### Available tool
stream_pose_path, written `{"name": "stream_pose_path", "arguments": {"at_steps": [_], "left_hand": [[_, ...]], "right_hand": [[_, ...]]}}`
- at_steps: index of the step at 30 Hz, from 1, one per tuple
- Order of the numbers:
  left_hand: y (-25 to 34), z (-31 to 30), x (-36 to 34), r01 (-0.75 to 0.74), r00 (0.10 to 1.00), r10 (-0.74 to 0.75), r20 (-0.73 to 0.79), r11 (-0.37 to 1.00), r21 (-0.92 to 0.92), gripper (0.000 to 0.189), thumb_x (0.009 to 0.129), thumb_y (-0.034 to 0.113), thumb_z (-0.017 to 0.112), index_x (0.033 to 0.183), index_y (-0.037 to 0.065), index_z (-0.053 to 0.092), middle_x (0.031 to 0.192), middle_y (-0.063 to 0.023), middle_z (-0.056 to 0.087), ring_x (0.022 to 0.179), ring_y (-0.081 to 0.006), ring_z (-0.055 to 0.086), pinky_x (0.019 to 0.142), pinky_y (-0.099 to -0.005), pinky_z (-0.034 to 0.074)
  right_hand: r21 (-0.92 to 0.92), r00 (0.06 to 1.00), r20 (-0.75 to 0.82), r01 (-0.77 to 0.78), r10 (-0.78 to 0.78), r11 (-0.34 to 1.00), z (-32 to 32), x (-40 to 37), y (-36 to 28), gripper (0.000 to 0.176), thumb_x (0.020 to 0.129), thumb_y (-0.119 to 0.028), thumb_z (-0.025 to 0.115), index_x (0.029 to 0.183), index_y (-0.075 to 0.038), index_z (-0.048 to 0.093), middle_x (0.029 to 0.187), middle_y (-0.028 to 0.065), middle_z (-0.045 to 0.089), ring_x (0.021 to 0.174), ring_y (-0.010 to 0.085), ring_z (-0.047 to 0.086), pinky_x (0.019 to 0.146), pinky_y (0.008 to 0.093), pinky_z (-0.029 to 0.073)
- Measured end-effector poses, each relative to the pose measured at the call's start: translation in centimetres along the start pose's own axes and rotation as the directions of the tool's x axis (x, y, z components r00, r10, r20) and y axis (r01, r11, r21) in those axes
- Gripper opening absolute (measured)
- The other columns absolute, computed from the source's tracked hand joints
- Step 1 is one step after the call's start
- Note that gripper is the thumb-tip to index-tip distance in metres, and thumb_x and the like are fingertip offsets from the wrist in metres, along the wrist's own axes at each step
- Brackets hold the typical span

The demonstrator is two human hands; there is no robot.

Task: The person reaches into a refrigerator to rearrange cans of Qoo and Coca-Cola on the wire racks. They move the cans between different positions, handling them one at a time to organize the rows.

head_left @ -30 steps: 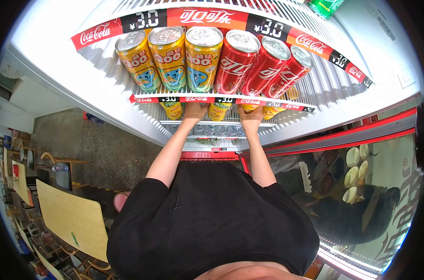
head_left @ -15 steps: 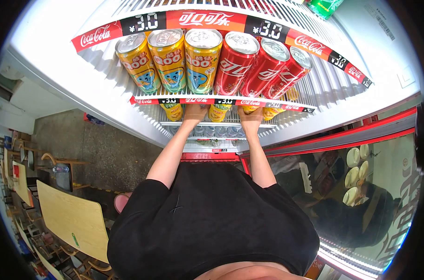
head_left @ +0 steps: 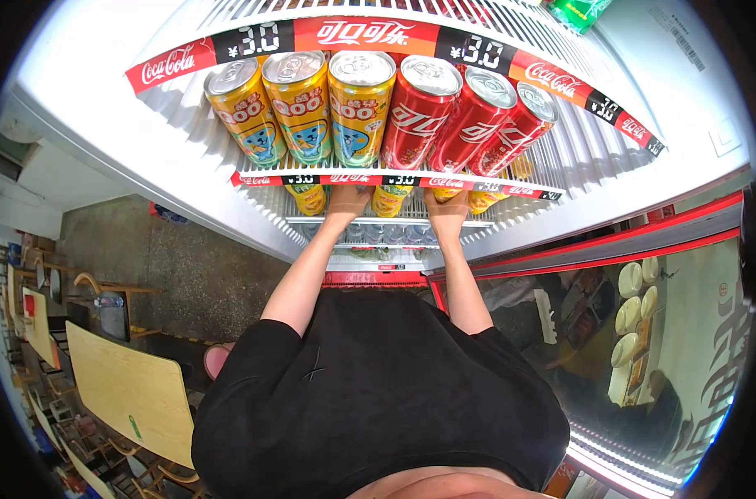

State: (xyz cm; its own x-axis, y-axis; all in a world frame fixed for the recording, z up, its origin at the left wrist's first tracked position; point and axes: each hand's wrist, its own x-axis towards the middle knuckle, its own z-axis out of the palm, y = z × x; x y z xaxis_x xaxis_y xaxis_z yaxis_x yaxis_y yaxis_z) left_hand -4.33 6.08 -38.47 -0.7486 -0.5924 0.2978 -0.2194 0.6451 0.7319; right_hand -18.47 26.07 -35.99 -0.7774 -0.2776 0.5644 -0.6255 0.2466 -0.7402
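Observation:
Both my hands reach into an upright drinks cooler, below a shelf with a red and black price strip [head_left: 347,178]. My left hand [head_left: 349,201] is between two yellow drink containers; its fingers are hidden behind the strip. A yellow container [head_left: 389,202] stands between my hands, and another [head_left: 308,200] is left of my left hand. My right hand [head_left: 447,213] is closed around a yellow drink container [head_left: 445,195], mostly covered by the strip and the hand. One more yellow container [head_left: 484,202] stands to its right.
On the shelf above stand yellow Qoo cans [head_left: 359,112] and red Coca-Cola cans [head_left: 420,112]. Clear bottles [head_left: 386,233] fill a lower shelf. The glass door [head_left: 577,333] is open at right. Wooden tables [head_left: 128,391] and chairs are at left.
Both hands stay in the same place under the shelf. In the glass door, the large dark reflection has shrunk and shifted.

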Motion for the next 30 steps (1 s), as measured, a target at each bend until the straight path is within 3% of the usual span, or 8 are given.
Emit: {"name": "stream_pose_path", "arguments": {"at_steps": [21, 24, 30], "left_hand": [[0.1, 0.0, -0.1, -0.012, 1.0, 0.012, -0.018, 1.0, -0.007, 0.046, 0.092, 0.035, 0.071, 0.123, 0.002, 0.068, 0.124, -0.0242, 0.069, 0.116, -0.0451, 0.063, 0.098, -0.0514, 0.05], [0.0, 0.0, -0.1, -0.012, 1.0, 0.012, -0.01, 0.999, 0.037, 0.045, 0.091, 0.034, 0.071, 0.122, 0.001, 0.068, 0.123, -0.0239, 0.07, 0.116, -0.0447, 0.064, 0.097, -0.0509, 0.05], [0.8, -0.5, -0.1, 0.055, 0.998, -0.053, 0.039, 0.997, -0.057, 0.041, 0.088, 0.024, 0.071, 0.124, 0.004, 0.067, 0.123, -0.0236, 0.069, 0.12, -0.0448, 0.061, 0.102, -0.0513, 0.047]], "right_hand": [[-0.006, 0.999, -0.01, -0.039, 0.039, 0.999, 0.1, -0.2, 0.3, 0.056, 0.074, -0.019, 0.088, 0.115, 0.003, 0.057, 0.106, 0.0254, 0.065, 0.099, 0.0449, 0.064, 0.09, 0.0509, 0.049], [0.002, 0.998, 0.001, -0.061, 0.061, 0.998, 0.2, -0.3, 0.3, 0.057, 0.074, -0.018, 0.088, 0.116, 0.004, 0.056, 0.107, 0.0257, 0.065, 0.1, 0.0452, 0.064, 0.091, 0.0508, 0.05], [0.013, 0.995, 0.008, -0.096, 0.096, 0.995, 0.3, -0.3, 0.5, 0.061, 0.074, -0.017, 0.086, 0.122, 0.003, 0.055, 0.111, 0.0273, 0.065, 0.104, 0.046, 0.064, 0.093, 0.0503, 0.05]]}}
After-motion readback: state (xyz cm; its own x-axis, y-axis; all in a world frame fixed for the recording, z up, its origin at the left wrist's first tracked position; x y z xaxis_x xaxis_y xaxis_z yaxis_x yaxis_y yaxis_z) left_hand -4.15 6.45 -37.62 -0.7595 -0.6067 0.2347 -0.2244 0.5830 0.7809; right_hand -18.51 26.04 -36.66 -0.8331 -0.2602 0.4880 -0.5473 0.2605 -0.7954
